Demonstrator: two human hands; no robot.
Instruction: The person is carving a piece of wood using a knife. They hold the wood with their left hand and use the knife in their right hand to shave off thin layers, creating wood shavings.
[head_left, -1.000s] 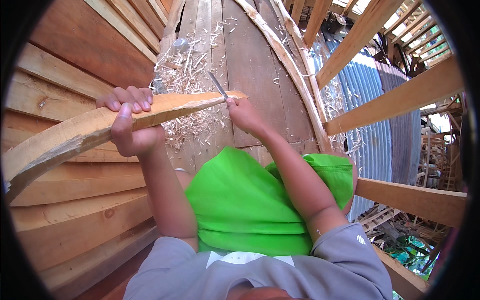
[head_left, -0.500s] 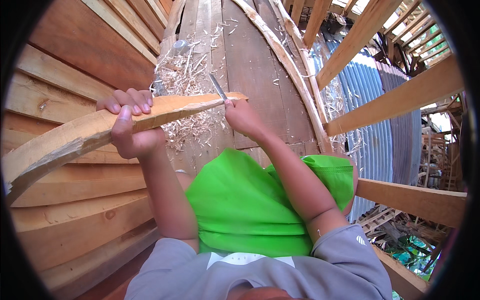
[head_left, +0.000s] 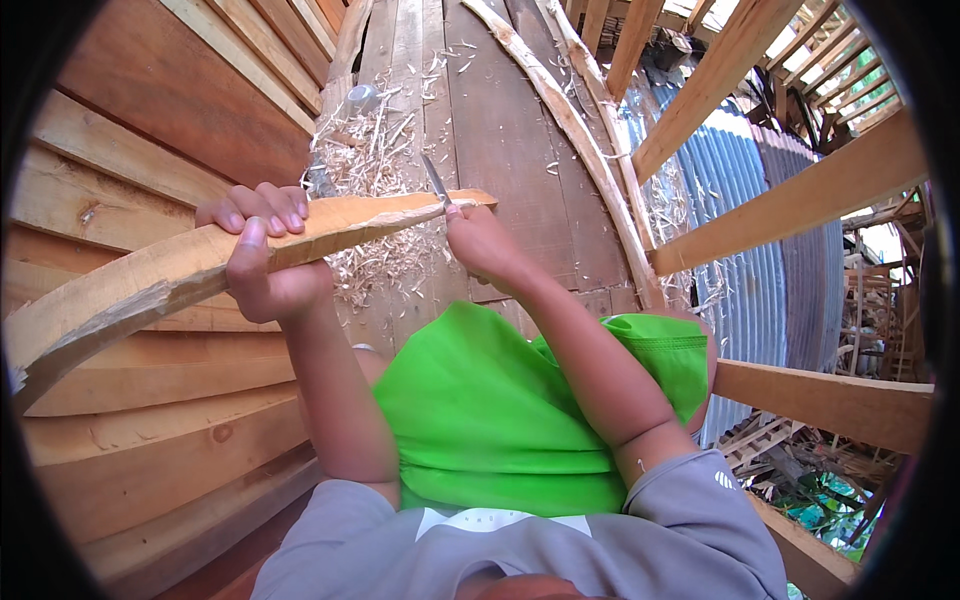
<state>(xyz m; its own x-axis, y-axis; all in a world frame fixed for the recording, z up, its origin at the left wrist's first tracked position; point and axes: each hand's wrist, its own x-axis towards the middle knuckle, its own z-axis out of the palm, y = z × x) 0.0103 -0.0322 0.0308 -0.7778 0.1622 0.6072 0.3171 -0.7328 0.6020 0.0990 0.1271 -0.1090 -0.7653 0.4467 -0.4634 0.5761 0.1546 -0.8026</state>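
A long, curved piece of wood (head_left: 150,268) runs from the left rim to the middle, its near edge roughly cut and paler. My left hand (head_left: 262,250) is closed round it, thumb on the near side and fingers over the top. Near its far right end, my right hand (head_left: 480,242) is closed on a knife (head_left: 435,180). The blade points up and away, crossing the wood's edge close to my thumb. The knife's handle is hidden in my fist.
Wood shavings (head_left: 370,150) lie on the plank floor (head_left: 520,215), with a clear cup (head_left: 362,97) among them. A plank wall (head_left: 130,170) stands at left. Peeled poles (head_left: 570,110), a wooden railing (head_left: 800,220) and corrugated metal sheets (head_left: 735,190) are at right.
My right hand and the knife have shifted very slightly left and nearer along the wood. My left hand keeps its grip, and the wood has barely moved.
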